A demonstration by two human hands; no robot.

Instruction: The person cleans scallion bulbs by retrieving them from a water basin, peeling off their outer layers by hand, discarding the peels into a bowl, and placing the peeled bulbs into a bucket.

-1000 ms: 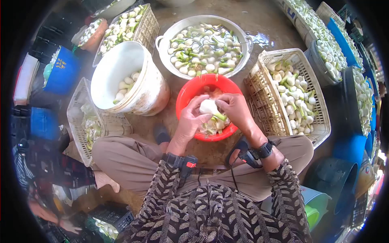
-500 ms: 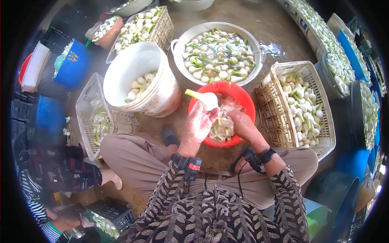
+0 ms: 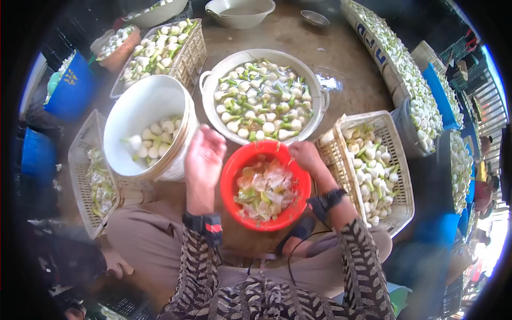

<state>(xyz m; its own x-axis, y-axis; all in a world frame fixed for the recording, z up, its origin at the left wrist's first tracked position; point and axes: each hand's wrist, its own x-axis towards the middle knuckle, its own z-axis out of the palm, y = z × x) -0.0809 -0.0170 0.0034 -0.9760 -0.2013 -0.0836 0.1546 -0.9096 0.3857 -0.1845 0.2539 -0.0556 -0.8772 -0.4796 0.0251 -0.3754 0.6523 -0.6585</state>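
My left hand point(image 3: 204, 160) is raised beside the white bucket point(image 3: 184, 112), palm turned inward, fingers apart, holding nothing. A blurred bulb point(image 3: 134, 142) shows inside the bucket at its left, with several peeled bulbs point(image 3: 160, 137) near it. My right hand point(image 3: 308, 158) is closed at the upper right rim of the red basin point(image 3: 228, 184); what its fingers hold, if anything, is hidden. Papery peelings and green scraps point(image 3: 265, 191) lie in the basin. Beyond it, a wide metal pan point(image 3: 209, 80) holds bulbs with green stems in water.
A crate of bulbs point(image 3: 408, 186) stands at the right, another crate point(image 3: 80, 160) with scraps at the left, a third point(image 3: 197, 50) behind the bucket. Long heaps of bulbs point(image 3: 397, 58) line the right side. Part of a person point(image 3: 69, 256) shows at lower left.
The bulb has left my left hand, which moved left toward the bucket and opened. My right hand moved from over the peelings to the basin's rim. The view has shifted.
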